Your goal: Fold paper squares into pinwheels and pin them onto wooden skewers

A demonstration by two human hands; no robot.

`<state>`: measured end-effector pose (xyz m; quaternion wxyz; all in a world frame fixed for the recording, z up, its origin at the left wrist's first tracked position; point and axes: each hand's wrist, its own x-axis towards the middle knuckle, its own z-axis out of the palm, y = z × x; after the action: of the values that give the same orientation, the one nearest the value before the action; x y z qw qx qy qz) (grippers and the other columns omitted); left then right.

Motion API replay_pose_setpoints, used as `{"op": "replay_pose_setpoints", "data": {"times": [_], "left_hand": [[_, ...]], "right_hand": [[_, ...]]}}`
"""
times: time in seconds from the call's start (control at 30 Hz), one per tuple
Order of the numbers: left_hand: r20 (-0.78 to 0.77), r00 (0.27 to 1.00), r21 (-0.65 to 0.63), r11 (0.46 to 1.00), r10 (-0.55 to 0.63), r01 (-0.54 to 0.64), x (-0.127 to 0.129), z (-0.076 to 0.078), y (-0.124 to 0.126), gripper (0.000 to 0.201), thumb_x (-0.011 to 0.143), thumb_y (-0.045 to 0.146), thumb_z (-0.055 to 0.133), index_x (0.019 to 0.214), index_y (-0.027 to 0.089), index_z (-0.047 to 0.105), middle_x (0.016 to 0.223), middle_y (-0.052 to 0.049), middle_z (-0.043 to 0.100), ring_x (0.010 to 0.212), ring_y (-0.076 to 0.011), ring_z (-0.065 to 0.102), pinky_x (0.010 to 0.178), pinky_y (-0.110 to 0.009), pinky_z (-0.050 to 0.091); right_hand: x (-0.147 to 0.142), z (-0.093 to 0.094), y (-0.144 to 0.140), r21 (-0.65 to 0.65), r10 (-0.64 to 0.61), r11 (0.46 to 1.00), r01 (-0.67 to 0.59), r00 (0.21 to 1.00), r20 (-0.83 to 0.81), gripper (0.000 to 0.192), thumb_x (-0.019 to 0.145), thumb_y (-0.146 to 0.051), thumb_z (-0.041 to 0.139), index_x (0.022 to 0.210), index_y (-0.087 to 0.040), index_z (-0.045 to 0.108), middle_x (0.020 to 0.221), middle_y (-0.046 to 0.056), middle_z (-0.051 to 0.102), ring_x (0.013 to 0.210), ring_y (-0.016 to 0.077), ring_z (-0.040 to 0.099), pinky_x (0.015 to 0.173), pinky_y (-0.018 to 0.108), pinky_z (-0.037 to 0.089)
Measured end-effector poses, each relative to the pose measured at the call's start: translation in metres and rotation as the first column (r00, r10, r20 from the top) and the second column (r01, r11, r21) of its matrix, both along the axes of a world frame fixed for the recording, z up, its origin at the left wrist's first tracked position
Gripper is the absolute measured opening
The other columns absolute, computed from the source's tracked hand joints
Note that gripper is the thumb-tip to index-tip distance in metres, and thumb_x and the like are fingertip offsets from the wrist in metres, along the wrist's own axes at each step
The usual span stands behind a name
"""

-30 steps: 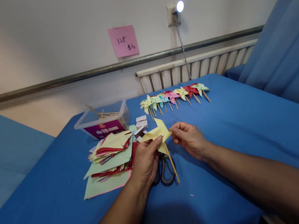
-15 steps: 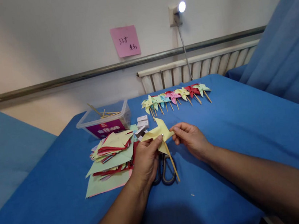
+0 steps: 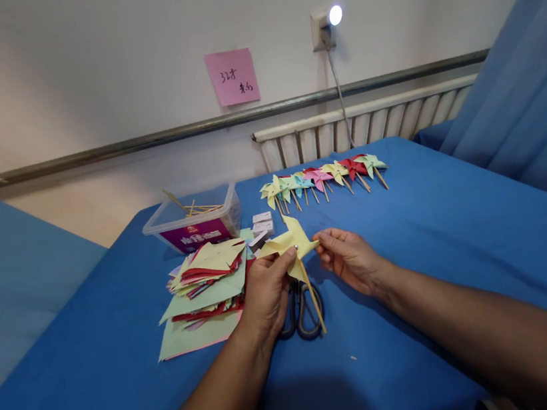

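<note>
Between my hands is a yellow paper pinwheel [image 3: 298, 234] on a thin wooden stick, with a small shiny pin at its centre. My left hand [image 3: 269, 291] grips it from the left, thumb pressed beside the pin. At the right, my right hand [image 3: 347, 257] has thumb and forefinger pinched at the tip of one blade. The pinwheel's stick slants down over a pair of scissors [image 3: 310, 314] with dark handles lying on the cloth; their blades are hidden. Left of my left hand lies a stack of coloured paper pieces [image 3: 211, 267].
Behind the paper stands a clear plastic box [image 3: 193, 225] with wooden sticks inside. Small white boxes [image 3: 262, 223] sit beside it. A row of finished pinwheels [image 3: 320, 177] lies at the table's back. The blue cloth [image 3: 433, 231] covers the table; a radiator [image 3: 368, 118] is behind.
The view has shifted very slightly. My right hand remains at the blade's tip, and the pinwheel's stick has swung a little to the left at its lower end.
</note>
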<state>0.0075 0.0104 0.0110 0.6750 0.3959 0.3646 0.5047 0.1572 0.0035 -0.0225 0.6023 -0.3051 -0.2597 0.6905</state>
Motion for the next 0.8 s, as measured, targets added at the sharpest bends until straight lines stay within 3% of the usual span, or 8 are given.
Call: {"op": "replay_pose_setpoints", "data": {"times": [0.27,0.43,0.67,0.8], "left_hand": [[-0.013,1.000,0.037,0.999,0.003,-0.003,-0.0014,-0.0003,0.0021,0.026,0.069,0.022,0.076,0.093,0.012,0.073,0.091,-0.009,0.073,0.081,-0.0176,0.066,0.082,-0.029,0.049],[-0.036,0.999,0.073,0.997,-0.003,0.006,-0.0033,-0.0016,0.0032,0.023,0.072,0.022,0.074,0.092,0.012,0.073,0.092,-0.009,0.074,0.082,-0.0181,0.067,0.080,-0.029,0.049],[-0.052,0.999,0.104,0.995,-0.004,0.009,-0.0047,-0.0026,0.0036,0.025,0.073,0.024,0.074,0.095,0.012,0.073,0.095,-0.010,0.073,0.086,-0.0191,0.066,0.085,-0.031,0.048],[-0.077,0.997,0.119,0.993,0.026,-0.016,-0.0053,-0.0020,0.0039,0.026,0.070,0.025,0.076,0.093,0.012,0.072,0.094,-0.010,0.073,0.082,-0.0191,0.066,0.081,-0.031,0.049]], "right_hand": [[0.0027,-0.0017,0.0022,-0.019,-0.020,1.000,0.020,1.000,-0.017,0.025,0.065,-0.032,0.083,0.075,-0.016,0.068,0.062,-0.003,0.059,0.052,0.0038,0.047,0.052,0.017,0.039],[0.0021,-0.0019,0.0017,-0.014,-0.046,0.999,0.046,0.999,0.027,0.028,0.067,-0.038,0.081,0.080,-0.014,0.070,0.064,-0.002,0.059,0.052,0.0044,0.047,0.051,0.018,0.038],[0.0039,-0.0039,0.0037,-0.009,-0.105,0.994,0.105,0.994,0.000,0.029,0.071,-0.042,0.078,0.074,-0.017,0.064,0.064,-0.003,0.057,0.052,0.0053,0.047,0.051,0.018,0.037],[0.0032,-0.0023,0.0002,0.018,-0.007,1.000,0.007,1.000,-0.004,0.036,0.074,-0.049,0.073,0.087,-0.016,0.068,0.069,-0.001,0.059,0.055,0.0067,0.050,0.053,0.021,0.039]]}}
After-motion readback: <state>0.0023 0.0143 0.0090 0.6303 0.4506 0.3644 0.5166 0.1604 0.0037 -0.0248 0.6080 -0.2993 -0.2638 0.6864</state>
